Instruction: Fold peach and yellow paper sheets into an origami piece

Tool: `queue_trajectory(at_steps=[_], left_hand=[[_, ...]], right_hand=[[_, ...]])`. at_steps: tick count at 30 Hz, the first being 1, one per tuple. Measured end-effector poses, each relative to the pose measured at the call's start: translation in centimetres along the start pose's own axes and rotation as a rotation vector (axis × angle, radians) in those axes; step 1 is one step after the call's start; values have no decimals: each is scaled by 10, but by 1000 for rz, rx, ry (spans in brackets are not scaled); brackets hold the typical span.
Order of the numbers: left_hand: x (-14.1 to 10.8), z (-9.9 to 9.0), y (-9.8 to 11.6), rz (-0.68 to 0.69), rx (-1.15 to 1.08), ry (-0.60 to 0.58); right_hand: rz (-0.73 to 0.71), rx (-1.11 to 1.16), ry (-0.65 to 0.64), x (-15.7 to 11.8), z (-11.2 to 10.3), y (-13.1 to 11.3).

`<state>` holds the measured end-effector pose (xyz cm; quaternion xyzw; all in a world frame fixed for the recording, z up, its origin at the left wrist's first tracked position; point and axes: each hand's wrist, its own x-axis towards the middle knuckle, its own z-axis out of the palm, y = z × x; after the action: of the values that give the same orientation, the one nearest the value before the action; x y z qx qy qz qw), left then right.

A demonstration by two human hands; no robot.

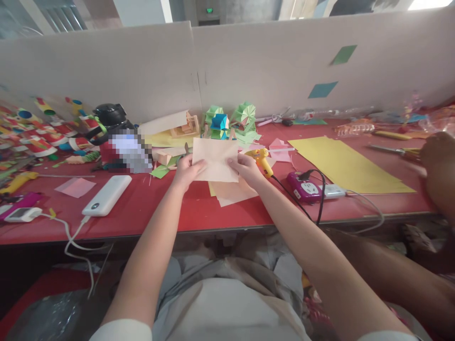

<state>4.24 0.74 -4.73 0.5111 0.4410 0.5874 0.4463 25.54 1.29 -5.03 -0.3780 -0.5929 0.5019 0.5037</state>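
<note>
Between my two hands a sheet of pale peach paper (215,158) is held up above the red table (199,208). My left hand (187,171) pinches its left edge, thumb on the near face. On the opposite edge, my right hand (246,166) grips it the same way. More peach paper (231,193) lies on the table just below the held sheet, with a bit of yellow showing at its left. A yellow glue gun (263,161) lies right beside my right hand. Green folded paper pieces (162,170) lie left of my left hand.
Behind stand green and blue paper models (220,124). Yellow sheets (344,163) and a purple power socket (306,187) with cables lie to the right. A white power bank (107,195) sits left, near a black-lidded bottle (111,116). Another person's arm (441,166) reaches in at right.
</note>
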Motion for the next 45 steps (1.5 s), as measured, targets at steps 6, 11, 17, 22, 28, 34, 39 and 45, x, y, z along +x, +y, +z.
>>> queue_trajectory(at_steps=[6,11,17,22,28,34,39,45], left_hand=[[1,-5,7,-105,-180,-35],[-2,-8,17,-210,-233,-138],[-10,-12,28,-355,-310,-335],[-17,-4,27,-449,-241,-614],[-18,12,12,-347,-7,-431],[-12,14,6,-168,-80,-147],[-16,19,4,-184,-65,-254],[-15,22,3,-167,-67,-285]], right_hand=[[35,126,6,3,0,4],[43,173,158,9,-3,8],[-39,52,240,13,-6,15],[-87,7,207,13,-2,18],[-88,28,146,7,4,10],[113,355,67,4,9,-1],[101,216,-38,-1,10,0],[94,89,-53,-4,12,2]])
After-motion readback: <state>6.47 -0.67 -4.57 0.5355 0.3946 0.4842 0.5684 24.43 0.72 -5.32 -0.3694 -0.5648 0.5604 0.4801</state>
